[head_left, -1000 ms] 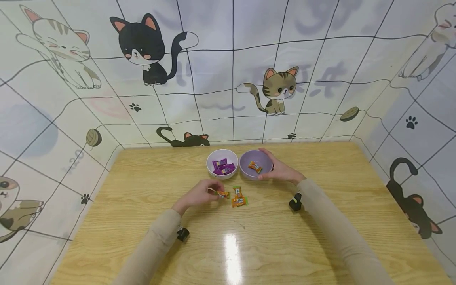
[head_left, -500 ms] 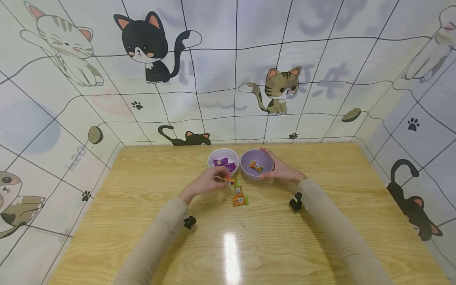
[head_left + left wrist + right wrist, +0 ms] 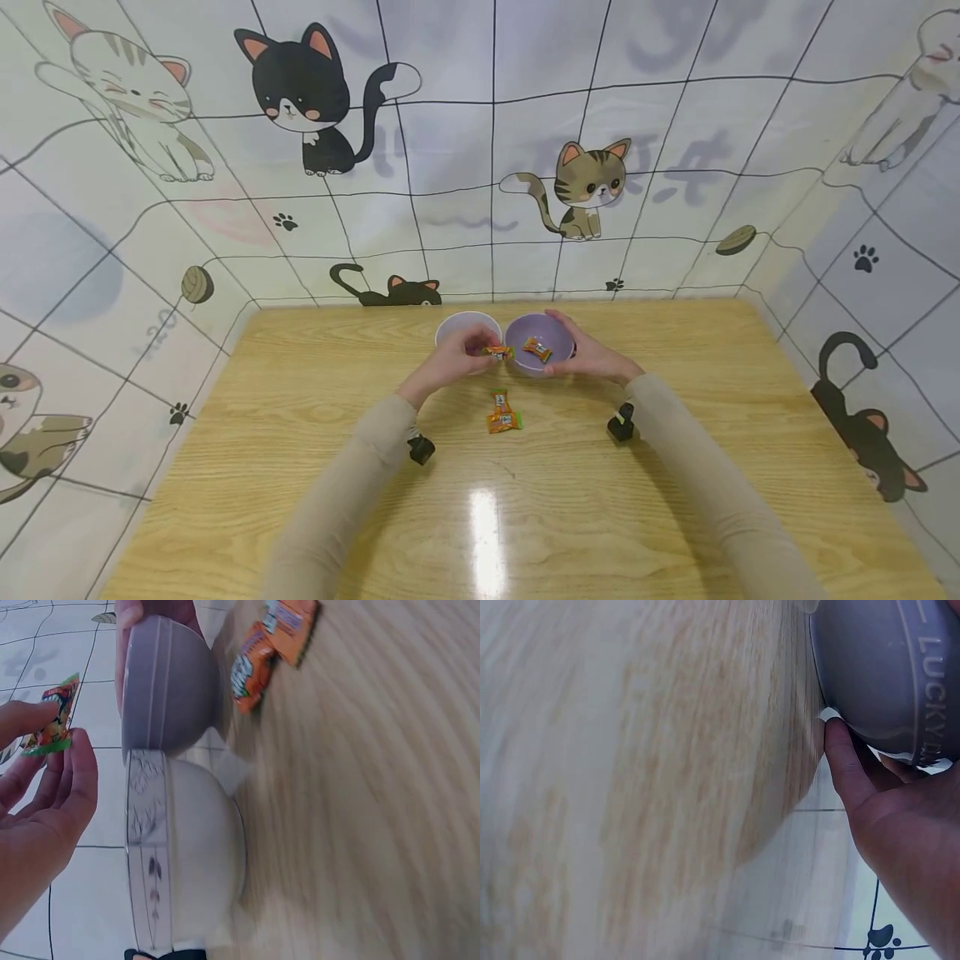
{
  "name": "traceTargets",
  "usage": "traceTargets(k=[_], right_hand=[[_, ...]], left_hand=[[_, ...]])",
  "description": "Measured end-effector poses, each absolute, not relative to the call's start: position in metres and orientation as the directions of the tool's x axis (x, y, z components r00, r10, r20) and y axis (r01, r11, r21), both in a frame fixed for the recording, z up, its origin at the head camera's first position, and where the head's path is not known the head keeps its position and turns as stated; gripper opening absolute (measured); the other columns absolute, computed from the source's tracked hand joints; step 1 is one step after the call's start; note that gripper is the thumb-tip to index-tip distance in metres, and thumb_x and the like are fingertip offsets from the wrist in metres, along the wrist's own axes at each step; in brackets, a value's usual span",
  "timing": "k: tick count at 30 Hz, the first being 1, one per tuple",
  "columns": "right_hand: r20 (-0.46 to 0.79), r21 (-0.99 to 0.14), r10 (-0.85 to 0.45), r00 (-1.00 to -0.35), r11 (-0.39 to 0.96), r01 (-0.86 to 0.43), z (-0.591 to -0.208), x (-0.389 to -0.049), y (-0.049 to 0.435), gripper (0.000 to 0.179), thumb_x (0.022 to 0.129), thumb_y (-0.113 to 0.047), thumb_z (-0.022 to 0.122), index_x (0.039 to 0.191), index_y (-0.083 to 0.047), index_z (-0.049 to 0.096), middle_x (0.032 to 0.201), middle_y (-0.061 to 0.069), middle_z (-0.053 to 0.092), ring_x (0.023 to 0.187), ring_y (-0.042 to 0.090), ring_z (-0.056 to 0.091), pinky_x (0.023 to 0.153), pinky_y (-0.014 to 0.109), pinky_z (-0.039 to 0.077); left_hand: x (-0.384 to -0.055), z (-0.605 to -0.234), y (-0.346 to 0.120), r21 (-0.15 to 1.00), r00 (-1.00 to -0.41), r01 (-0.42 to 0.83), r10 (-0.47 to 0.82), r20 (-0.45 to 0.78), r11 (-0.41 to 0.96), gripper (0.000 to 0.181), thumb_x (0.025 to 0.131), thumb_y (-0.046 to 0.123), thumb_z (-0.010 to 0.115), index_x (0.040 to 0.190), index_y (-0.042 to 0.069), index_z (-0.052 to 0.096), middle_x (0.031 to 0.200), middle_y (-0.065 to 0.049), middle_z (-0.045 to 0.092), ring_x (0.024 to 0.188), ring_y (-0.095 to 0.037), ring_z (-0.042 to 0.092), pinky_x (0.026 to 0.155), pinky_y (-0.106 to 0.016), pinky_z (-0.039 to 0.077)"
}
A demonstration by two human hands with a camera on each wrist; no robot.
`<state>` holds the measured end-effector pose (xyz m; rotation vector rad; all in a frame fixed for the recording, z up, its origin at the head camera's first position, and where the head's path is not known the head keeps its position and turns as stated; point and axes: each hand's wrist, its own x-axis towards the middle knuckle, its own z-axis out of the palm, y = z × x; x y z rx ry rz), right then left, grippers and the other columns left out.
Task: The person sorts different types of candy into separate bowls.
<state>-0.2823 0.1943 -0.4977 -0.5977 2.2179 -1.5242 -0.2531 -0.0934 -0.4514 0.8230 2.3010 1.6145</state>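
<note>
Evidently, the left hand (image 3: 456, 360) has an orange sweet (image 3: 498, 353) in a pinch, thumb against its face and fingertips behind, with only the thickness of the wrapper between them. That sweet is off the surface (image 3: 570, 500), held up at the near side of the place where the two bowls meet. Its long axis runs nearly left to right in the head view, a green end pointing right, towards the purple bowl (image 3: 517, 360); whether that tip is already over the rim is hard to judge from this angle. From the left wrist the wrapper looks slanted, one green end up and the other down beside the fingers.

The right hand (image 3: 592, 357) is spread wide and grips the right side of the purple bowl, thumb on the near wall and fingers round the far one. Raised lettering shows on that bowl's outside. A second sweet (image 3: 537, 349) lies inside, its long axis running diagonally from upper left to lower right.

Just left stands a white bowl (image 3: 453, 319) with a leaf-patterned band, its contents largely hidden by the left hand. Nearer the person, two more orange sweets (image 3: 505, 422) lie end to side: one points away towards the bowls, the other lies crosswise, green end right.
</note>
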Motion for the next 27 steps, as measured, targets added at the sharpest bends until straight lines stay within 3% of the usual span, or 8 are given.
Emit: traceTargets(k=[13,21,27], right_hand=[[-0.101,-0.932,-0.541,-0.835,0.346,-0.112,-0.497,-0.281,0.195,0.106,0.079,-0.023,0.081,0.156,-0.026,0.009,0.148,0.020,0.023,0.131,0.039,0.031,0.101,0.056,0.033],[-0.113,-0.935,-0.541,-0.833,0.341,-0.095,-0.497,-0.281,0.192,0.104,0.081,-0.017,0.079,0.155,-0.031,0.008,0.148,0.019,0.022,0.130,0.039,0.031,0.100,0.052,0.035],[-0.124,-0.939,-0.547,-0.828,0.335,-0.080,-0.497,-0.282,0.195,0.102,0.082,-0.010,0.076,0.156,-0.027,0.006,0.148,0.025,0.020,0.131,0.042,0.027,0.102,0.055,0.031]], left_hand=[[-0.274,-0.456,-0.064,0.905,-0.887,0.264,0.452,0.092,0.334,0.019,0.089,0.002,0.065,0.108,0.002,0.061,0.107,-0.009,0.061,0.100,-0.024,0.059,0.084,-0.032,0.049],[-0.277,-0.464,-0.057,0.918,-0.900,0.240,0.426,0.089,0.316,0.023,0.088,0.002,0.067,0.110,-0.003,0.061,0.107,-0.012,0.062,0.099,-0.027,0.060,0.082,-0.033,0.051],[-0.278,-0.465,-0.060,0.926,-0.895,0.227,0.439,0.077,0.300,0.029,0.089,0.005,0.067,0.115,-0.005,0.059,0.110,-0.012,0.061,0.101,-0.026,0.060,0.083,-0.032,0.051]])
